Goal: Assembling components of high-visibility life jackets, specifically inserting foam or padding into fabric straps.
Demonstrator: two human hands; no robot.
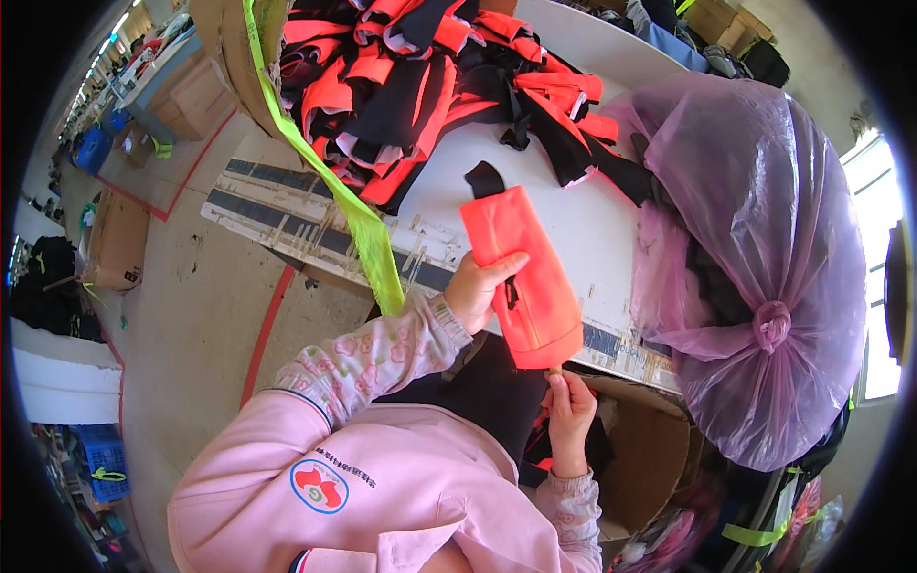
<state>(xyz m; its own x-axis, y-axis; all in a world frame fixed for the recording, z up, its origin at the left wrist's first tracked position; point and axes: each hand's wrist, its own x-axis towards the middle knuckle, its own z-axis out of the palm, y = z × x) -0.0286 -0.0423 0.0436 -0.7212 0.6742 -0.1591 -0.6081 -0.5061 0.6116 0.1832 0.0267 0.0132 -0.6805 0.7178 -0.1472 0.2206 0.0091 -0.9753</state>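
My left hand [475, 289] grips a bright orange-pink fabric pouch [537, 277] by its left side, thumb across the front. The pouch is long and tube-like, tilted, with a black strap loop [485, 179] at its upper end and a small dark tab near my thumb. Just below its lower end, my right hand [570, 409] is closed in a pinch. A thin, brownish bit shows between those fingertips and the pouch's lower edge; its kind is too small to tell. The pouch is held above the near edge of a white worktable [435, 196].
Orange-and-black fabric pieces [401, 105] are heaped at the table's far side. A knotted purple plastic bag [764, 248] bulges at the right. Yellow-green strip [353, 210] hangs from a carton at the left. Below the table, an open cardboard box [645, 449] stands near my right hand.
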